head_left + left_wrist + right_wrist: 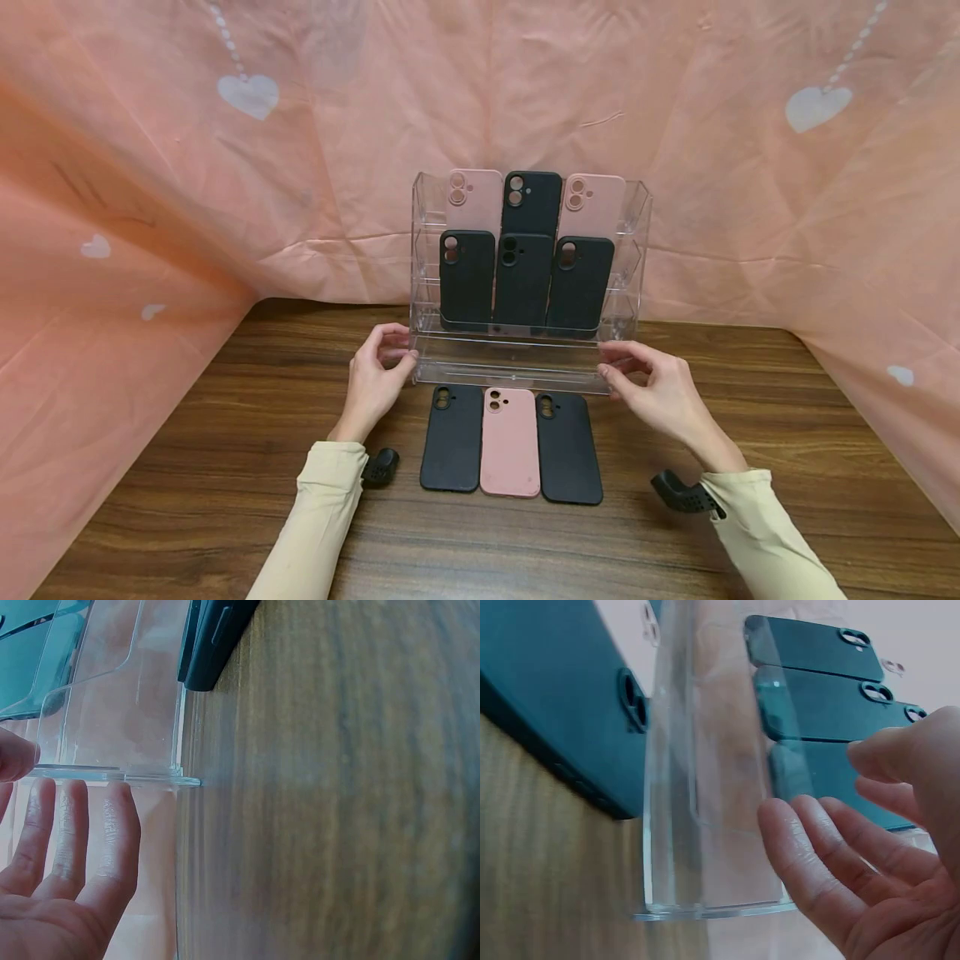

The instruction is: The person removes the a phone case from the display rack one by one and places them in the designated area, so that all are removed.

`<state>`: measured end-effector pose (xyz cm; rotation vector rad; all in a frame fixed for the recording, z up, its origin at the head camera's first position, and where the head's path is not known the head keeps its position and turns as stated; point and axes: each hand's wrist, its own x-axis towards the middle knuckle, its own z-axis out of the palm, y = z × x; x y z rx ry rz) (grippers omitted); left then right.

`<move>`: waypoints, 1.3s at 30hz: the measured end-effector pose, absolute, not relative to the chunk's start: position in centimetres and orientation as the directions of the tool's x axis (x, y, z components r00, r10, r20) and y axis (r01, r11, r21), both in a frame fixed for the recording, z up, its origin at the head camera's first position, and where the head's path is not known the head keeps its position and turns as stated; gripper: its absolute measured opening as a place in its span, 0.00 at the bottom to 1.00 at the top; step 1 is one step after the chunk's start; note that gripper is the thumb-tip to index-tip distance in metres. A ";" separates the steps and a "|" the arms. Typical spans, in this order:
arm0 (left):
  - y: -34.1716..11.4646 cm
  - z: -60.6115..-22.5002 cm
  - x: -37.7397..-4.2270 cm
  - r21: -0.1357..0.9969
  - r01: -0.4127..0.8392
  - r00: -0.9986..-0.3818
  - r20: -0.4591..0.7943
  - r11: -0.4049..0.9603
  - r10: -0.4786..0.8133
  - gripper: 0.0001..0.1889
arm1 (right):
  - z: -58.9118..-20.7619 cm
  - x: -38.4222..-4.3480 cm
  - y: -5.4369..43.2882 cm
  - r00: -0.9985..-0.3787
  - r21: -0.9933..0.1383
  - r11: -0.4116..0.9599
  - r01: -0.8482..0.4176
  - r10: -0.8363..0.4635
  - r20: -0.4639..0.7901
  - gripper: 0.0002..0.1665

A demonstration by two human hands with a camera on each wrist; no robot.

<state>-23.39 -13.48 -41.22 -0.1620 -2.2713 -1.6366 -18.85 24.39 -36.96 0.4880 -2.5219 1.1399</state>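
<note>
While three phone cases (510, 450) lie on the tabletop (525, 550) – seemingly left to place – six more cases (522, 279) stand racked. The left hand (375, 375) pinches the clear rack (517, 358); the right hand (660, 387) looks relaxed alongside

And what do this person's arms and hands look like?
The left sleeve and right sleeve are pale yellow. At the left one's end shows a rounded black piece; at the right, a curved black piece with holes. The left hand and right hand wear no gloves.
</note>
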 end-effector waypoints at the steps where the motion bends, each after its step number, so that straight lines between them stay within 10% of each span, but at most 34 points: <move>1: -13.5 -41.2 -23.4 0.900 0.284 -0.937 0.334 0.331 -0.102 0.17 | -36.8 -18.9 24.5 -0.879 -0.646 0.618 -0.447 -0.169 0.446 0.16; 39: -13.7 -41.2 -23.5 0.891 0.304 -0.933 0.350 0.339 -0.085 0.17 | -31.6 -25.3 23.8 -0.728 -0.606 0.583 -0.541 0.036 0.685 0.26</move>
